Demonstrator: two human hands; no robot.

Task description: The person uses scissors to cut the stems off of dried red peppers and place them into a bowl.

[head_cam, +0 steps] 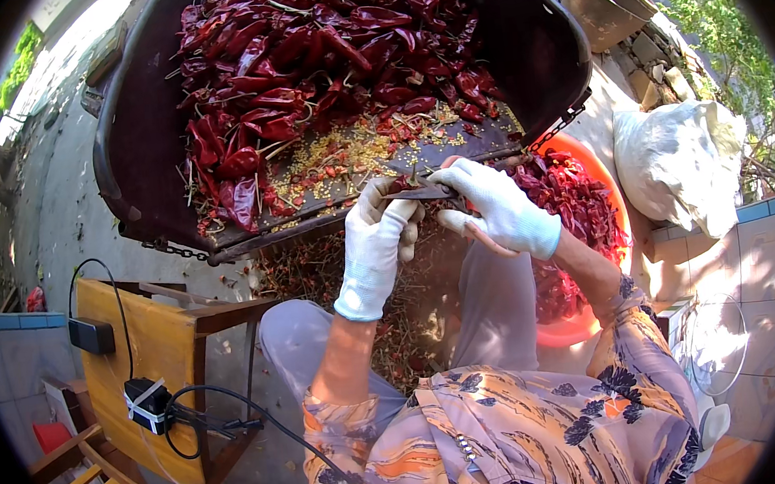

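Both of my hands wear white knit gloves and meet over the front edge of a dark cart bed [536,46]. My left hand [374,243] pinches a dried red chili pepper [405,183], its stem pointing up. In my right hand [504,205] is a pair of scissors [418,193], the dark blades lying across the chili. Whether the blades have cut into it I cannot tell. A large heap of dried red chilies [318,49] fills the bed, with yellow seeds [333,154] scattered near its front.
Cut chilies [571,193] fill an orange-red basin [620,203] at right. Stems and scraps [314,268] cover the ground between my legs. A wooden chair [155,328] with a cable [257,409] stands left. A white sack [678,158] and a bucket [604,3] are at right.
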